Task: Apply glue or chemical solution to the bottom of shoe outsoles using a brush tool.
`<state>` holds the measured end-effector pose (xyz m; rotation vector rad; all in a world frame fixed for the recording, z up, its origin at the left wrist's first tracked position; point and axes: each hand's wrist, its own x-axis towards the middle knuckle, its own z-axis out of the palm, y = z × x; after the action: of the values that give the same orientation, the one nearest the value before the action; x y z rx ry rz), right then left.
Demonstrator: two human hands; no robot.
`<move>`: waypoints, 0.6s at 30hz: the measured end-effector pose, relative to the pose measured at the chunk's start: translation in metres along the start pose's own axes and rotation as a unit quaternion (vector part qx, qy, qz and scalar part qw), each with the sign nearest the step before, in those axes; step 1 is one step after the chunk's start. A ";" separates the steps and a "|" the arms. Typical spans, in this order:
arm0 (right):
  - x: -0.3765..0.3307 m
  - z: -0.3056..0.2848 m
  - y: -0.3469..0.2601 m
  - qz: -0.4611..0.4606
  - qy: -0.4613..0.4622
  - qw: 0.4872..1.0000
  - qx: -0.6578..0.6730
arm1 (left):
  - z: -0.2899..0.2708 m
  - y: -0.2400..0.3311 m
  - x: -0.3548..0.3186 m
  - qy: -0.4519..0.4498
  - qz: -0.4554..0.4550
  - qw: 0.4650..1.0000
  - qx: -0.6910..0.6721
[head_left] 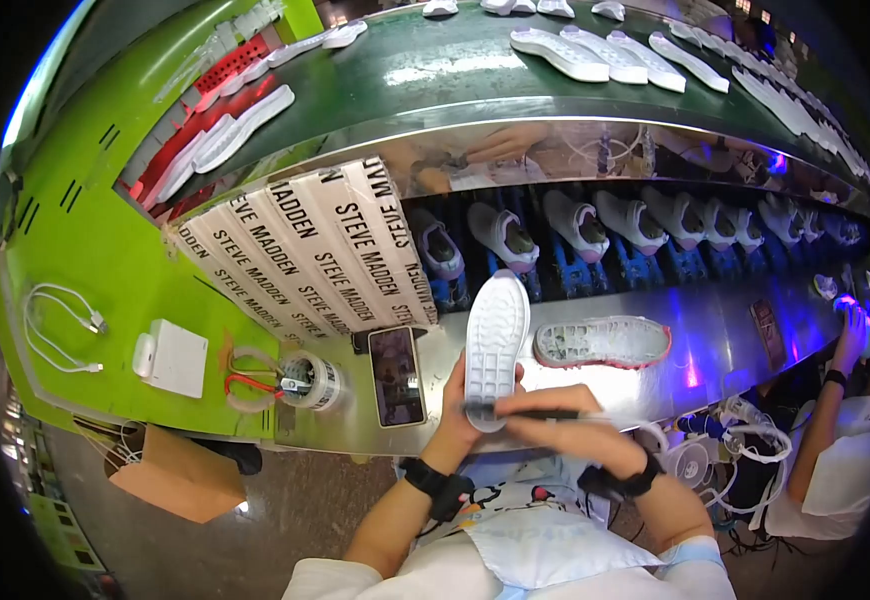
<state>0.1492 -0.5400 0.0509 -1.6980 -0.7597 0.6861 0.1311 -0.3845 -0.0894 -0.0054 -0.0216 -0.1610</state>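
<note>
My left hand (458,405) grips a white shoe sole (498,325) by its near end and holds it upright above the metal bench edge. The sole's hollow, ribbed side faces me. At its lower end, my right hand (580,430) is closed on a dark, thin-handled tool (545,413); motion blurs it, and its kind cannot be made out. Just right of the held sole, a second sole (603,342), grey-white with a red rim, lies on the metal bench. A smartphone (397,375) lies to the left of my hands.
A cardboard shoe box (305,255) stands behind the phone. Scissors (255,385) lean by a jar (313,380). Shoes (580,225) line a lower conveyor; white soles (560,52) lie on the green belt above. A co-worker's arm (830,400) is at far right.
</note>
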 end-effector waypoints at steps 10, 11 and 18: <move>0.002 -0.039 -0.016 -0.118 -0.181 0.954 -0.209 | 0.040 0.017 0.035 0.018 -0.275 0.914 0.299; 0.000 -0.043 -0.021 -0.119 -0.233 0.926 -0.271 | 0.043 0.016 0.037 0.006 -0.331 0.871 0.364; -0.028 -0.081 -0.014 -0.032 -0.155 0.971 -0.178 | 0.027 0.028 0.045 0.104 -0.402 0.851 0.321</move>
<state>0.1918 -0.6077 0.0854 -1.9001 -1.2122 0.8164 0.1796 -0.3644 -0.0613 0.7036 0.1436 -0.9922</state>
